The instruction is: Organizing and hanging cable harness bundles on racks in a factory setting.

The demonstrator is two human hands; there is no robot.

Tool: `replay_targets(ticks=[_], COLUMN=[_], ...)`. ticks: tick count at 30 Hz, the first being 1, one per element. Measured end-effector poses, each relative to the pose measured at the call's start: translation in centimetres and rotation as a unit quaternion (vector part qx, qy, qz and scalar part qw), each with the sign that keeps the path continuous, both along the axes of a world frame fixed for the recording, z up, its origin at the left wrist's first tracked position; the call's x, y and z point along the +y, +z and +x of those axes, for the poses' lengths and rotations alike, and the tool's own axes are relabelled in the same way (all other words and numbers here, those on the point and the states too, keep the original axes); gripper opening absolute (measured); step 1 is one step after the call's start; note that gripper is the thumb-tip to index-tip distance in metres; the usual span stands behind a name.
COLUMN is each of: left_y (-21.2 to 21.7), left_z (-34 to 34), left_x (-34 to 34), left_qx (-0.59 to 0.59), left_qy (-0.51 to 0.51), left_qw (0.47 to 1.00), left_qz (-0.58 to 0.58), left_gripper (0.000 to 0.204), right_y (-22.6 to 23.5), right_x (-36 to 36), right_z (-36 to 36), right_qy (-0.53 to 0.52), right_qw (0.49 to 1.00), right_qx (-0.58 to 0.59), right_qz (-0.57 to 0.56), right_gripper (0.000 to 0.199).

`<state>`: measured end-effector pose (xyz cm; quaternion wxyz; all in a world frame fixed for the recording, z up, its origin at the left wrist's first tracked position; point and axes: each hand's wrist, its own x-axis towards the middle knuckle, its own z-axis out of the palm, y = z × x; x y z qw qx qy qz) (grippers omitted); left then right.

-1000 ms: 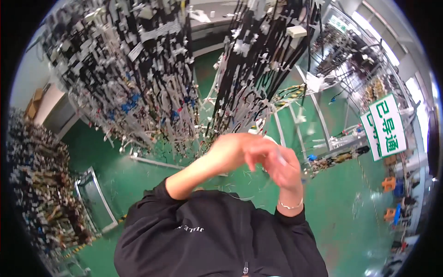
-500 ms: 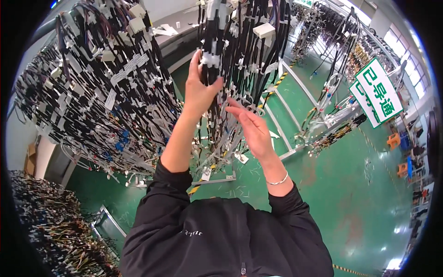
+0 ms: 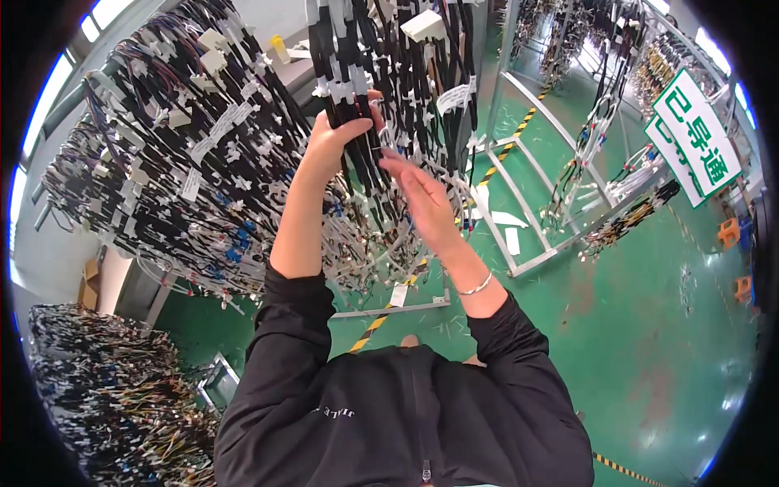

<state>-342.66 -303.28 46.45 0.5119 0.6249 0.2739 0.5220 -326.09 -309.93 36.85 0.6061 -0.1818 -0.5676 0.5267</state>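
Note:
My left hand is wrapped around a hanging bundle of black wire harnesses. Its thumb lies across the front and the fingertips come round the far side, just below a band of white clips. Lower and to the right, my right hand has its fingers stretched out, the tips at the edge of the same hanging strands. Whether they touch the wires I cannot tell. Thin wires with small white connectors hang below both hands. A pale block connector and a white label show on harnesses to the right.
A dense rack of hanging harnesses fills the left side, and another pile lies lower left. Metal frames stand on the green floor. White signs with green print hang at the right, near orange stools.
My left hand has moved down the bundle and its grip has closed round it. The view has shifted, and my right hand stays beside the wires, fingers still extended.

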Motion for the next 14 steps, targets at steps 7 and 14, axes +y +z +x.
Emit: replay_targets(ticks=[7, 14], left_y=[2.3, 3.0], left_z=[-2.0, -2.1], left_x=[-4.2, -5.6], left_qx=[0.004, 0.063], left_qy=[0.04, 0.039], left_qw=[0.999, 0.997], left_qz=[-0.036, -0.034], left_gripper=[0.02, 0.021], right_y=[-1.1, 2.2], right_x=[4.1, 4.5], right_z=[0.5, -3.7], right_qy=[-0.373, -0.283], right_qw=[0.91, 0.903], right_qx=[-0.159, -0.317], right_qz=[0.086, 0.057], right_gripper=[0.032, 0.031])
